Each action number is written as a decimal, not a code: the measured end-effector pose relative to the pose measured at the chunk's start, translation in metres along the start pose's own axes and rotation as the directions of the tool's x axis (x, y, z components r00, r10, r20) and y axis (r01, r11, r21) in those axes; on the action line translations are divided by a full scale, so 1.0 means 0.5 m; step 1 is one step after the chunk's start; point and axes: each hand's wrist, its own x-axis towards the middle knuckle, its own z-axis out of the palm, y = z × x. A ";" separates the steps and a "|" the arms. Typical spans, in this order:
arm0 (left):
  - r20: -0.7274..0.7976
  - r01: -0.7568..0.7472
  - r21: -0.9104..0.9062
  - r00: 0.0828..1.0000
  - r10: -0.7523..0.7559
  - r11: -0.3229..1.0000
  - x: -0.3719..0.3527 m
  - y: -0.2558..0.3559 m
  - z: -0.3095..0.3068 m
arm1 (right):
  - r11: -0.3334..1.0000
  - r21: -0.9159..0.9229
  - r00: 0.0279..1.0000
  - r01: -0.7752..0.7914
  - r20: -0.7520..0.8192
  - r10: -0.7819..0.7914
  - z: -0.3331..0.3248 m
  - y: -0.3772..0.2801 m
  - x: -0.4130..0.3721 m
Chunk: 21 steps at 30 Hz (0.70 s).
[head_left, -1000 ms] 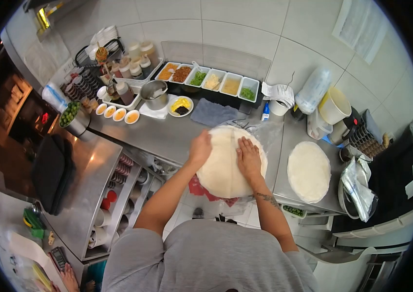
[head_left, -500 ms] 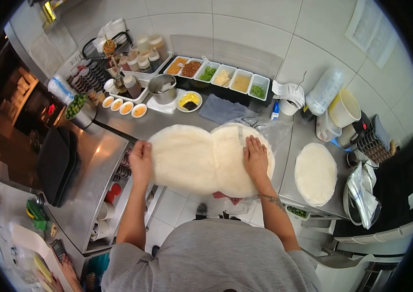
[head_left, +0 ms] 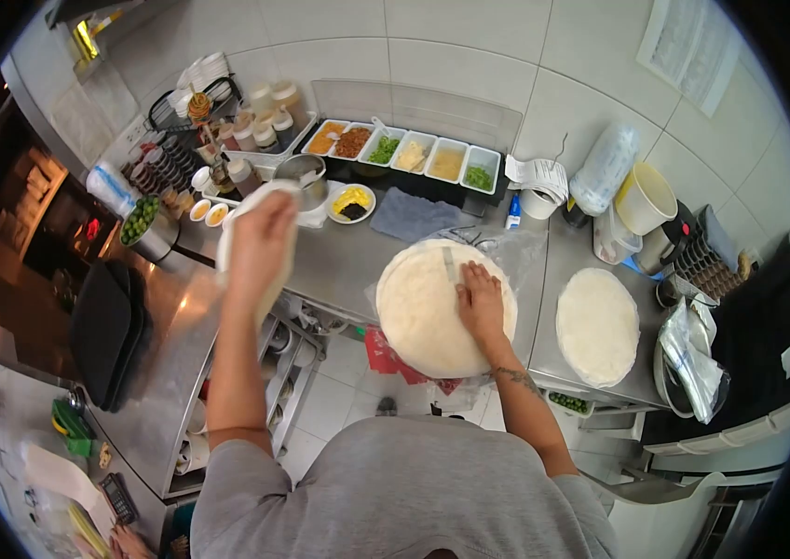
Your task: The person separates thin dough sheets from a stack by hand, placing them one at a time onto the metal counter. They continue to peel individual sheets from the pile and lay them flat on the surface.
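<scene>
My left hand [head_left: 263, 242], smeared by motion, grips a large round flatbread [head_left: 279, 284] raised at the left, tilted nearly on edge. A pile of pale round flatbreads [head_left: 421, 312] lies at the counter's front edge on clear plastic. On top of it my right hand [head_left: 481, 303] rests flat with fingers stretched out. A narrow greyish strip [head_left: 452, 265] crosses the pile's upper part. Red-printed plastic [head_left: 386, 359] hangs below the pile. To the right, another pale round [head_left: 598, 326] lies apart on the counter.
Behind stand topping tubs [head_left: 386, 149], a metal pot [head_left: 306, 175], a plate of yellow and black food [head_left: 352, 202] and a grey cloth [head_left: 418, 214]. Black trays [head_left: 111, 326] lie left; a foil-topped bowl [head_left: 693, 368] stands right. Another person's hand [head_left: 127, 542] shows at lower left.
My left hand has lifted the flatbread away from beside the pile, up and to the left, turning it on edge. My right hand stays flat on the pile.
</scene>
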 end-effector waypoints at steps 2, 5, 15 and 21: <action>-0.034 -0.194 -0.054 0.981 0.193 0.979 -0.008 0.041 0.100 | 0.948 0.300 0.990 -0.106 -0.058 0.129 -0.020 -0.004 -0.003; 0.279 -0.398 0.096 0.890 0.359 0.912 -0.083 0.064 0.270 | 0.580 0.749 0.905 -0.321 0.063 0.420 -0.050 -0.014 -0.010; 0.520 0.166 -0.358 0.853 0.048 0.919 -0.241 0.011 0.471 | 0.032 0.883 0.796 -0.469 0.406 0.448 -0.077 0.003 -0.064; 0.573 0.372 -0.420 0.816 -0.077 0.828 -0.192 0.022 0.512 | 0.083 0.857 0.777 -0.508 0.415 0.473 -0.096 -0.022 -0.059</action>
